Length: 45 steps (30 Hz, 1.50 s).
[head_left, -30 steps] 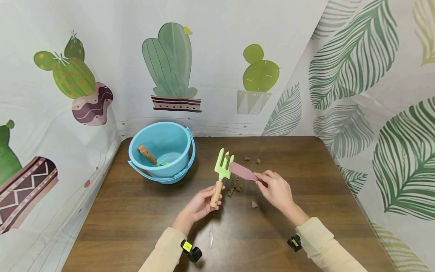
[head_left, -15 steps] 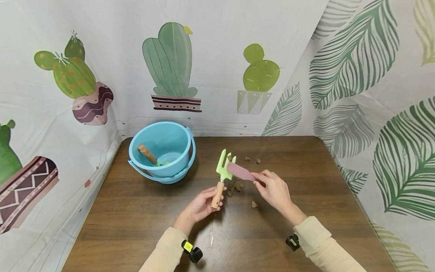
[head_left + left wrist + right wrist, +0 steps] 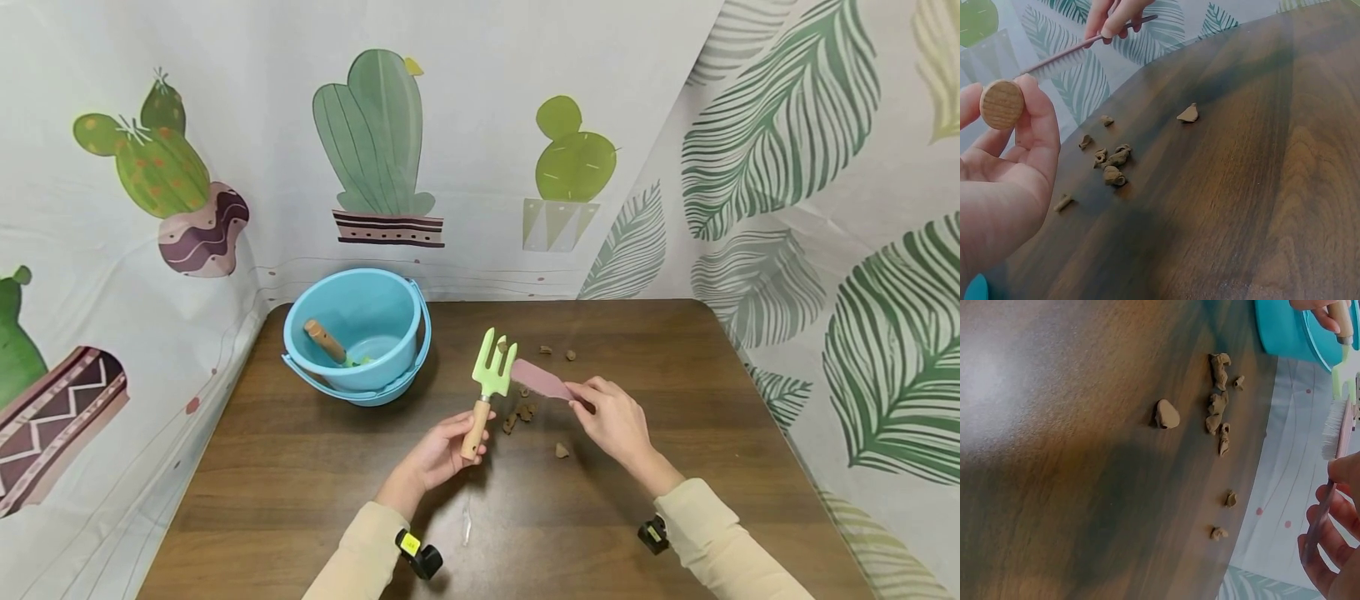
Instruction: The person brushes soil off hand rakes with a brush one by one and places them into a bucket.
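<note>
My left hand [image 3: 438,458] grips the wooden handle of a light-green garden hand fork [image 3: 492,385], its tines pointing away from me. A small brown clay-like lump [image 3: 502,347] shows at the tines. Between thumb and fingers, my right hand [image 3: 611,418] pinches a flat pink brush [image 3: 542,381]. White bristles [image 3: 1334,428] show along one face of it in the right wrist view, close beside the fork's head. Several brown crumbs [image 3: 527,412] lie on the table below the tools. In the left wrist view, the end of the fork handle [image 3: 1002,104] faces the camera.
At the back left stands a blue bucket [image 3: 367,380] with its handle down. Inside it leans a wooden-handled tool [image 3: 324,340] with a green end. One larger crumb [image 3: 562,451] lies nearer me, and others lie farther back. A printed cloth hangs behind the brown table [image 3: 675,350].
The brush slid left across the fork's head, then drew back to the right beside it. The fork shifted slightly right and came back left. Both hands keep their hold.
</note>
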### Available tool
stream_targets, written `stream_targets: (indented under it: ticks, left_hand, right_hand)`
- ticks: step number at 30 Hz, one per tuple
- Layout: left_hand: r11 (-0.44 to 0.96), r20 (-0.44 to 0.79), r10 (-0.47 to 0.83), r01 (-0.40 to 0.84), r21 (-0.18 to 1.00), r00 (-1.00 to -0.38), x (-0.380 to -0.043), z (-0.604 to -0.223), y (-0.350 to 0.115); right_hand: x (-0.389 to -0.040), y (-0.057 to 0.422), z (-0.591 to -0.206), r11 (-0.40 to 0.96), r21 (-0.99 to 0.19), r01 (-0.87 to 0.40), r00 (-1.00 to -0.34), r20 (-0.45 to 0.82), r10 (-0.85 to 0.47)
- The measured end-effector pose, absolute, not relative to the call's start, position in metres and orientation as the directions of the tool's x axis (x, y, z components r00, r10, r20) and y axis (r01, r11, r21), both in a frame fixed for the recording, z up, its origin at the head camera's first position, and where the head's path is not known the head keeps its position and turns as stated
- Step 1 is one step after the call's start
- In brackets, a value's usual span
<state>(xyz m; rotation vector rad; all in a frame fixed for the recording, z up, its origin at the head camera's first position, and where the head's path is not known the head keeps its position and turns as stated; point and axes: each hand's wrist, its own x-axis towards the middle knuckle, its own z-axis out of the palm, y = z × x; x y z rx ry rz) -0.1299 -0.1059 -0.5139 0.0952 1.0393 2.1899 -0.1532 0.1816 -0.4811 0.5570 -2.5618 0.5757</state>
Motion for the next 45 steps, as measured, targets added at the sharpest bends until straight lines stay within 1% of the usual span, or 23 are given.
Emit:
stream_targets:
  ticks: [15,27,35,41,45]
  left_hand:
    - [-0.445,-0.161,0.662,-0.557,0.702,-0.732,-0.125,-0.515,-0.109]
    - [-0.449,-0.133,0.685,-0.559,0.697,-0.717,-0.123,-0.517,-0.109]
    - [-0.441,-0.117,0.715,-0.575,0.689,-0.689,-0.122,-0.518,-0.107]
    - [-0.439,-0.111,0.724,-0.579,0.687,-0.681,-0.123,-0.518,-0.109]
    - [-0.426,-0.130,0.723,-0.586,0.690,-0.679,-0.123,-0.518,-0.110]
  right_hand:
    - [-0.160,0.181,-0.472,0.823,-0.291,-0.487,-0.782,0.566,-0.262]
    - [-0.167,0.165,-0.464,0.797,-0.301,-0.524,-0.750,0.605,-0.266]
    - [-0.166,0.158,-0.467,0.792,-0.297,-0.533,-0.752,0.596,-0.282]
    - [-0.168,0.162,-0.469,0.804,-0.288,-0.520,-0.760,0.586,-0.282]
    - [-0.169,0.164,-0.469,0.812,-0.277,-0.513,-0.762,0.583,-0.282]
